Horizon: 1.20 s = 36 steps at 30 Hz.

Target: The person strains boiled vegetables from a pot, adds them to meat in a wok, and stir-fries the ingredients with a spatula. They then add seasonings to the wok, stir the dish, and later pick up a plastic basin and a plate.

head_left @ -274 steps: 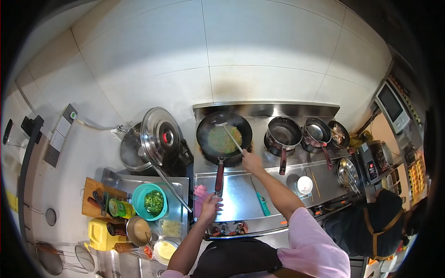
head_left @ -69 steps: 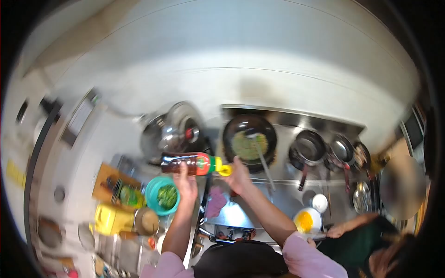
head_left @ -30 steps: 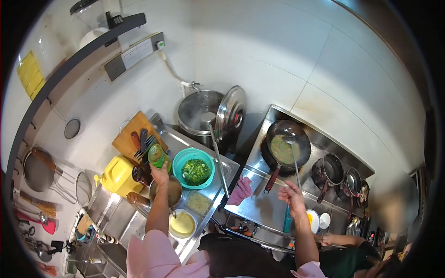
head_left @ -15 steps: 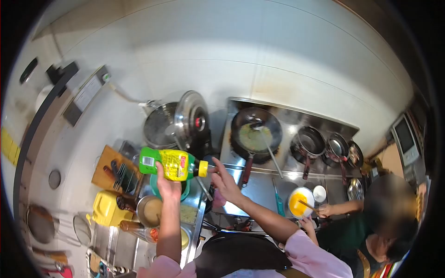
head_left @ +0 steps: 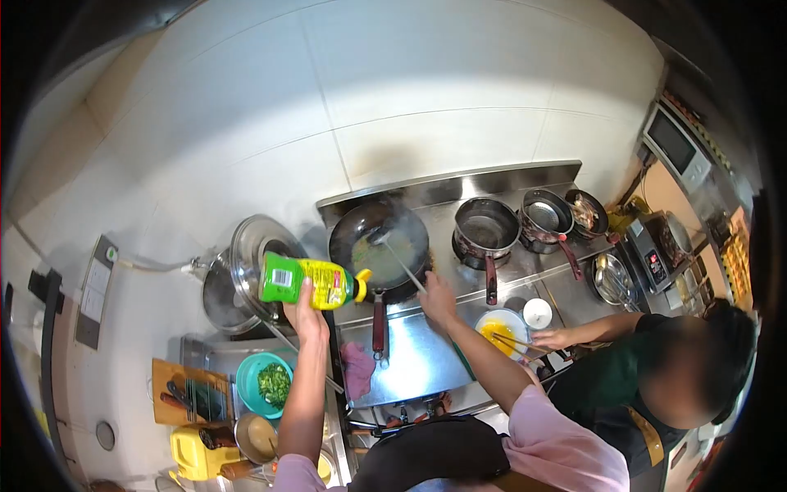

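Green and yellow, the bottle (head_left: 316,284) lies sideways in my curled left hand (head_left: 307,316), cap (head_left: 361,285) pointing toward my right hand (head_left: 438,298), closed round a utensil (head_left: 403,262) in the pan (head_left: 348,234)

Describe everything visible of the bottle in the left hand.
The bottle looks plastic: green toward its base, with a yellow label, a white barcode patch and a yellow cap that appears flipped open. It lies roughly on its side in the left hand, cap end toward the wok.
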### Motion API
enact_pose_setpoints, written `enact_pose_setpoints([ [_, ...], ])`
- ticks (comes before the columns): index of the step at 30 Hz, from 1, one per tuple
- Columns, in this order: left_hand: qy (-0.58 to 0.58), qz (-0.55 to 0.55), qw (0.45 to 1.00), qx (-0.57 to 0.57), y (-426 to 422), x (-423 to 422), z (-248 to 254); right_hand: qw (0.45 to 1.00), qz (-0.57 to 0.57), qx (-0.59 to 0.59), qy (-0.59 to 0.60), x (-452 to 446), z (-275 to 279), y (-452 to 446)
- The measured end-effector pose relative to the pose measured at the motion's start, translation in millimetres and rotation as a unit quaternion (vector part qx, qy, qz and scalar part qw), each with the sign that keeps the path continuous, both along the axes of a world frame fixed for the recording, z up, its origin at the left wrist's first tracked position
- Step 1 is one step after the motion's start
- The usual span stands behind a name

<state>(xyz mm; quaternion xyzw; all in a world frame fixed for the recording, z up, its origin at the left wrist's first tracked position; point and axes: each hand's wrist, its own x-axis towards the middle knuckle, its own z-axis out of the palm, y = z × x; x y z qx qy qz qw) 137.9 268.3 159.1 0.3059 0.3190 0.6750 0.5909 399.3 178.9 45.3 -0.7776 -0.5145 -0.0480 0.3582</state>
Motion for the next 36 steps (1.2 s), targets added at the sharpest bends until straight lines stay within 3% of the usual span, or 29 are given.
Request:
enact_pose_setpoints([
  [3, 0.172, 0.057, 0.975, 0.127, 38.6, 55.5, 16.4, 0.950, 0.122, -0.205, 0.204, 33.2, -42.1, 8.0],
  [6, 0.246, 0.061, 0.954, 0.163, 69.7, 101.0, 18.2, 0.937, 0.150, -0.153, 0.274, 45.5, -29.5, 3.4],
  [9, 0.227, 0.070, 0.955, 0.180, 94.3, 142.8, 18.7, 0.926, 0.133, -0.060, 0.348, 52.8, 22.6, -9.8],
  [12, 0.236, 0.099, 0.945, 0.206, 111.8, 179.5, 36.7, 0.934, 0.102, -0.044, 0.339, 68.5, 35.3, -1.8],
  [15, 0.251, 0.113, 0.935, 0.224, 130.7, 192.6, 62.4, 0.925, 0.118, -0.102, 0.347, 82.4, 51.6, 0.7],
  [18, 0.300, 0.121, 0.914, 0.244, 140.9, 181.9, 72.6, 0.933, 0.140, -0.069, 0.323, 84.9, 37.3, 0.6],
  [26, 0.269, 0.125, 0.931, 0.214, 127.2, 160.8, 60.7, 0.930, 0.136, -0.149, 0.306, 77.0, 11.2, 10.3],
  [31, 0.105, 0.098, 0.975, 0.168, 114.7, 101.8, 46.3, 0.944, 0.138, -0.208, 0.214, 64.2, -17.0, 16.7],
  [36, -0.032, 0.074, 0.997, -0.012, 91.8, 4.4, 7.7, 0.929, 0.117, -0.312, 0.164, 36.3, -7.0, 10.3],
])
